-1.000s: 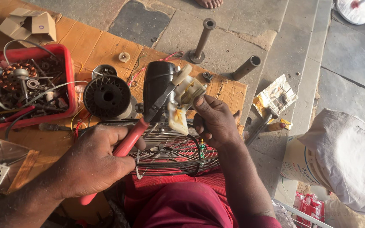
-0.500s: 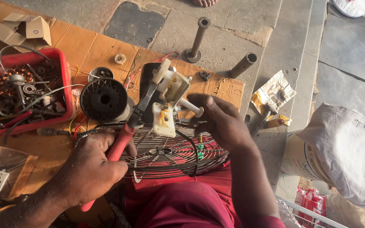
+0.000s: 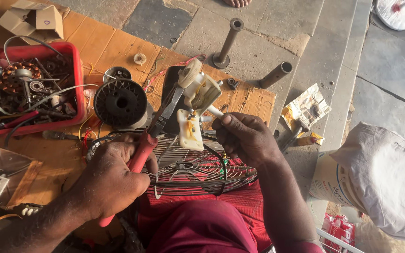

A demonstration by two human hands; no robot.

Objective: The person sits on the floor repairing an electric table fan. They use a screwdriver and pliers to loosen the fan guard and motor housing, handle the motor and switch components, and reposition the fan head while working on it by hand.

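My left hand clamps the red-handled pliers; their nose has climbed onto the white gearbox; my right hand pinches its shaft, steadying it for prying.

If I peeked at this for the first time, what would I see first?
Right in the middle, the left hand grips red-handled pliers that bite on a white plastic fan part, which the right hand steadies. Under them a round wire fan guard lies across the person's lap. At the far left sits a red tray full of wires and metal bits.
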